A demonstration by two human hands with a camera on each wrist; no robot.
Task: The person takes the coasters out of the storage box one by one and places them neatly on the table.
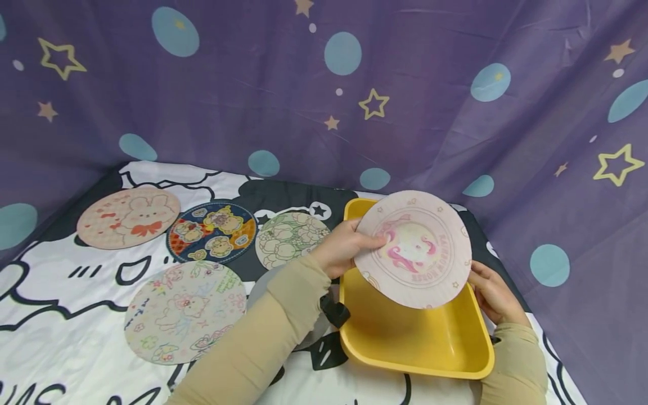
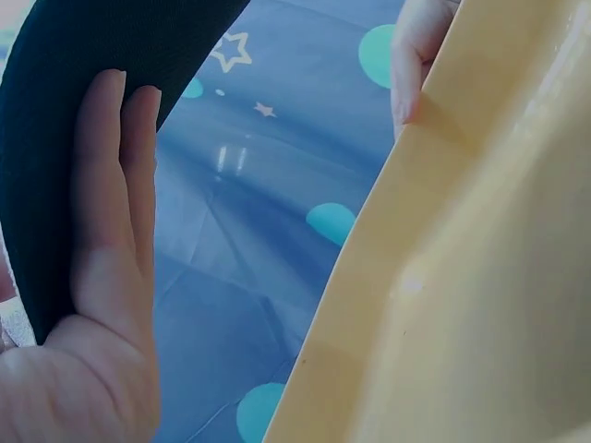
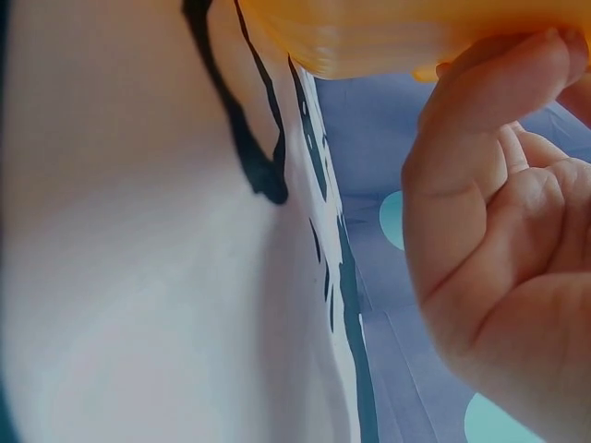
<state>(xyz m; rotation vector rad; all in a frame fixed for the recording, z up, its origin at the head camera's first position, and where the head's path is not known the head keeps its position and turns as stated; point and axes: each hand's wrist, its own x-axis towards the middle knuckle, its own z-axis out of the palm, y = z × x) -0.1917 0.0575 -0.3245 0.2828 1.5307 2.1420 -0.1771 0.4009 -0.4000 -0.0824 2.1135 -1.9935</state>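
Observation:
A round pink mouse pad [image 1: 430, 281] with a unicorn print tilts above the yellow bin [image 1: 405, 360]. My left hand [image 1: 344, 247] pinches its left edge, thumb on the printed face and fingers flat against the dark underside [image 2: 46, 138]. At the bin's right side, my right hand [image 1: 493, 289] grips the rim with curled fingers. The right wrist view shows the right hand [image 3: 499, 212] bent up against the yellow plastic. Part of the bin's far rim is hidden behind the pad.
Left of the bin, several round pads lie flat: a pink rabbit one [image 1: 131, 216], a dark blue bear one [image 1: 212, 232], a tulip one [image 1: 288, 239] and a pastel doodle one [image 1: 184, 312]. A grey disc [image 1: 260, 284] is mostly under my left forearm. A purple curtain [image 1: 283, 84] hangs behind.

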